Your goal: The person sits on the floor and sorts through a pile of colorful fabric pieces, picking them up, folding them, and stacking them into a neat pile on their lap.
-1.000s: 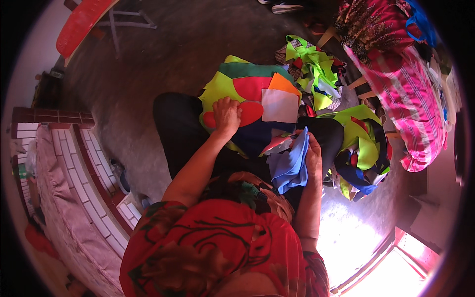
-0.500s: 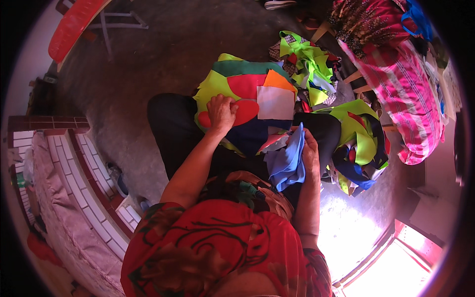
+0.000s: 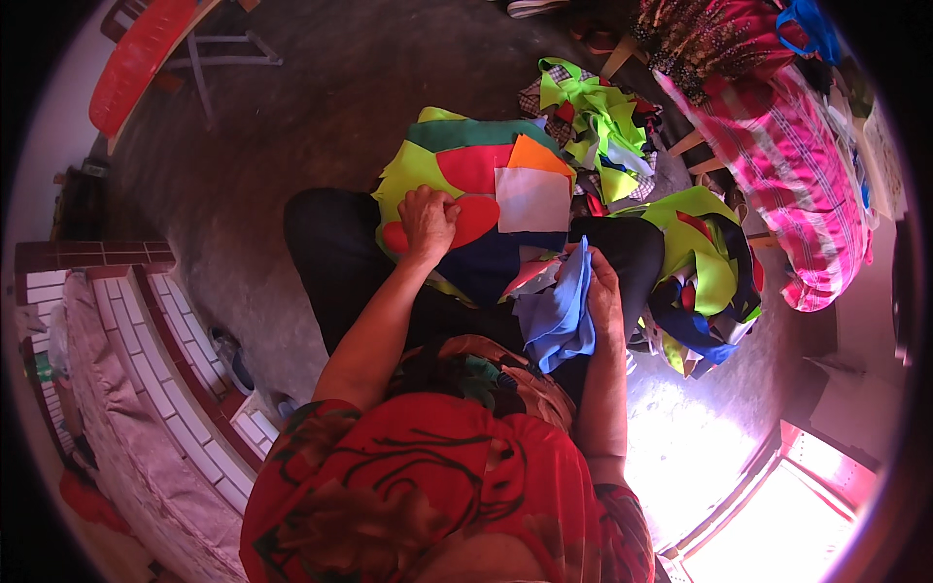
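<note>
The fingers of the right hand [image 3: 604, 291] clamp the edge of a blue cloth [image 3: 562, 316], just right of the patchwork [image 3: 483, 260], tips partly hidden. The fingers of the left hand [image 3: 428, 225] bend over a red oval [image 3: 476, 220] on the patchwork; whether they grip it, I cannot tell. Well beyond the patchwork, a shoe [image 3: 537, 8] is cut off.

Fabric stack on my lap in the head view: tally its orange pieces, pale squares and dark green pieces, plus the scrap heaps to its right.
Orange pieces: 1
Pale squares: 1
Dark green pieces: 1
Scrap heaps: 2, the farther heap and the nearer heap
Total: 5
</note>
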A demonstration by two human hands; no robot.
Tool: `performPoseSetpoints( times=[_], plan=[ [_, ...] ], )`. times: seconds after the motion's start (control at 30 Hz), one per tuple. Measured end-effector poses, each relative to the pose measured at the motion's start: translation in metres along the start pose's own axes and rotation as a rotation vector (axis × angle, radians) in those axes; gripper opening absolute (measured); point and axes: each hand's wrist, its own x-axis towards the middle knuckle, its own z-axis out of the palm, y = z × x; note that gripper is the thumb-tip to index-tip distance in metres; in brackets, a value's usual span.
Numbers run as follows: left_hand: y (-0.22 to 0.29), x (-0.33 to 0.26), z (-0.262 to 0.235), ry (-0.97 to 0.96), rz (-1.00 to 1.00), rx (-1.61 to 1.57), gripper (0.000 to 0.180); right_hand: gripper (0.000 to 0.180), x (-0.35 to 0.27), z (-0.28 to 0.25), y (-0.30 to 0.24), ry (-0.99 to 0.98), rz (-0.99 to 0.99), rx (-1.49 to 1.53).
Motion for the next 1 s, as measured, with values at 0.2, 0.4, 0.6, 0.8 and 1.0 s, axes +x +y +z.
performPoseSetpoints(
  times=[0.2, 0.4, 0.6, 0.8, 1.0],
  plan=[
    [0.0002, -0.0005, -0.0003, -0.002, 0.004, 0.009, 0.011, 0.036, 0.0001, -0.001, 0.0007, 0.008, 0.01, -0.008],
    [0.0013, -0.0009, 0.0001, 0.061, 0.052, 0.011, 0.011, 0.036, 0.0007, -0.0024, 0.0029, 0.013, 0.006, -0.014],
    [0.0011, 0.0002, -0.0004, 0.017, 0.058, -0.016, 0.012, 0.039, 0.0014, -0.0043, 0.0027, 0.006, 0.012, -0.022],
    [-0.0044, -0.0023, 0.0041, 0.106, 0.106, -0.1, 0.015, 0.04, 0.0005, -0.0019, 0.0005, -0.02, -0.007, -0.015],
    [-0.0047, 0.0038, 0.0024, 0.207, 0.152, -0.181, 0.022, 0.039, -0.0012, 0.0005, 0.0001, 0.007, 0.014, -0.038]
  ],
)
